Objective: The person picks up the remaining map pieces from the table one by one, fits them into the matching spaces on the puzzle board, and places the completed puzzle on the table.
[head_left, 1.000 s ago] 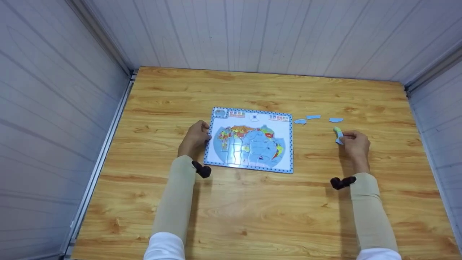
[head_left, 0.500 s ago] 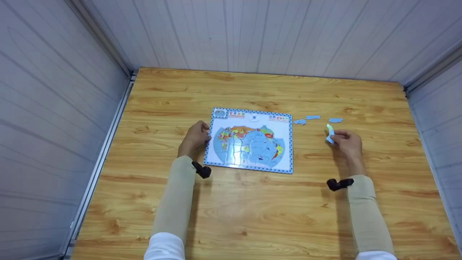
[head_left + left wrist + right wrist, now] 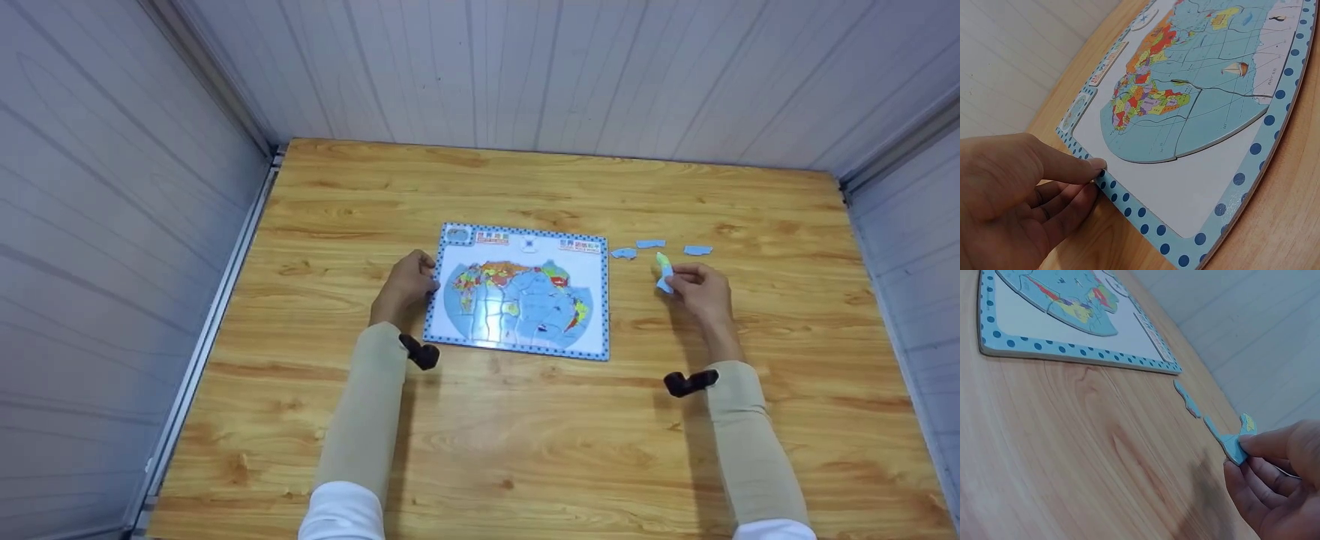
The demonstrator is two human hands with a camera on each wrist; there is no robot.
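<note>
Left-hand grip (image 3: pixel 405 286) is pinching the map board (image 3: pixel 516 349) at its nine-o'clock edge; right-hand grip (image 3: pixel 703 289) is grasping a curved piece (image 3: pixel 665 273) toward three o'clock. Three loose pieces (image 3: pixel 650 244) are lying between two and three o'clock.

We see a white board (image 3: pixel 598 264) edged in pale blue with dark blue dots, its light-blue map (image 3: pixel 551 301) orange towards twelve o'clock and red and yellow at three. Off the board's three o'clock, the puzzle piece (image 3: pixel 665 269) we see is blue, tipped with yellow-green.
</note>
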